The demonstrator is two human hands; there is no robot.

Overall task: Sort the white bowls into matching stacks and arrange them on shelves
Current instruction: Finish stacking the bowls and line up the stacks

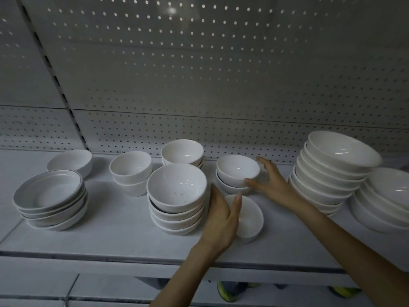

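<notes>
bowl count on the shelf (124, 235): nine groups – seven stacks, two singles.
- left front: stack of shallow grey-rimmed bowls (51, 196), about four.
- left rear: single bowl (70, 161).
- left of centre: pair of deep bowls (131, 171), top one tilted.
- centre rear: short stack (182, 152), two or three; lower part hidden.
- centre front: stack of deep bowls (177, 189), about five.
- right of centre: stack of two small bowls (238, 171).
- in front of it: single small bowl (250, 218).
- right: tall stack of wide bowls (332, 173), roughly eight, leaning.
- far right: another wide stack (387, 196), cut by the frame edge; count not readable.

hands: left hand (221, 220) has straight fingers and holds nothing; it sits between the centre front stack and the single small bowl, thumb over that bowl's rim. right hand (270, 180) is spread – thumb tip touching the top bowl of the two-bowl stack, index finger reaching past its far rim, not closed round it.

surface: white shelf, perforated back panel (221, 85), slotted upright (55, 80) at left. dim light. yellow-green shoes (223, 289) show below the shelf edge.
</notes>
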